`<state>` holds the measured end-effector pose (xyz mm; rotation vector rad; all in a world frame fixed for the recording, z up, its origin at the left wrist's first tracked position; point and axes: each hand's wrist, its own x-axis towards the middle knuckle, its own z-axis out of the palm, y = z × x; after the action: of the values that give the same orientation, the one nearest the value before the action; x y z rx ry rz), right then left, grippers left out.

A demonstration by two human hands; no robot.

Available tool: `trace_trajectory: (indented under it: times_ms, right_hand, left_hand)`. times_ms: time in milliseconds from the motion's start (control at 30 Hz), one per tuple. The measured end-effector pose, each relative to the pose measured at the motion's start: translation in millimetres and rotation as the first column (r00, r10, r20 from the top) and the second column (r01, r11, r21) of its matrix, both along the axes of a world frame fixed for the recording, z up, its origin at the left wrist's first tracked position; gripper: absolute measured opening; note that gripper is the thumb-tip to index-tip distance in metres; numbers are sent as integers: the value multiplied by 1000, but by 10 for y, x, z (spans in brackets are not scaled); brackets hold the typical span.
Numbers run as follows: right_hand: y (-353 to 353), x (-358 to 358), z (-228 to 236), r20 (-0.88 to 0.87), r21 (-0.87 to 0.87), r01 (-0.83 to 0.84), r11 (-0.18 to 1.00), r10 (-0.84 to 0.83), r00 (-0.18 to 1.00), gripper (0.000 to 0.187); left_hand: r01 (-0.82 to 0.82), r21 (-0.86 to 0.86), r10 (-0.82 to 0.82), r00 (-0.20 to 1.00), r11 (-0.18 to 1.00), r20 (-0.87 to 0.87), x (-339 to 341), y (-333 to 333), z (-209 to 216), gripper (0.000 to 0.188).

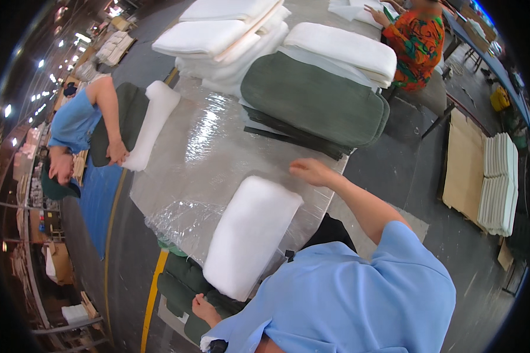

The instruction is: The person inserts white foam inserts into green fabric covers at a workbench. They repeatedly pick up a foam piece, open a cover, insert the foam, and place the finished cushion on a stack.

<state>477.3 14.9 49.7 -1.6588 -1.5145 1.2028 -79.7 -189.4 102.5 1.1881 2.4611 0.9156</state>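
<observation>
A folded white wadding pad (253, 235) lies at the near end of the plastic-covered table (182, 182), between my two hands. My right hand (312, 172) is over the table's right side, beyond the pad. Its fingers are loosely bent, with nothing visible in them. Low at the left, my left hand (205, 309) is beside dark green padded pieces (185, 282) below the table edge. Its fingers are slightly curled and seem to hold nothing. Farther up the table, flat dark green rounded fabric pieces (315, 100) lie stacked, with dark strips (294, 141) along their near edge.
White wadding stacks (212, 38) and another folded pile (341, 50) fill the table's far end. At the left, a person in blue (79, 120) handles a green piece and a white pad (153, 123). Someone in orange (418, 47) sits far right. White stacks (500, 182) stand on the right floor.
</observation>
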Motion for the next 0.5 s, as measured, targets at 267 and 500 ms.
trace_trajectory:
  times_ms: [267, 500]
  right_hand:
    - [-918, -221, -137, -115, -108, 80, 991, -92, 989, 61]
    - [-901, -470, -273, -245, 34, 250, 968, -234, 941, 38]
  left_hand:
    - [677, 224, -684, 727, 701, -60, 1777, 1234, 94, 28]
    - [944, -119, -888, 241, 308, -391, 3167, 1674, -334, 41]
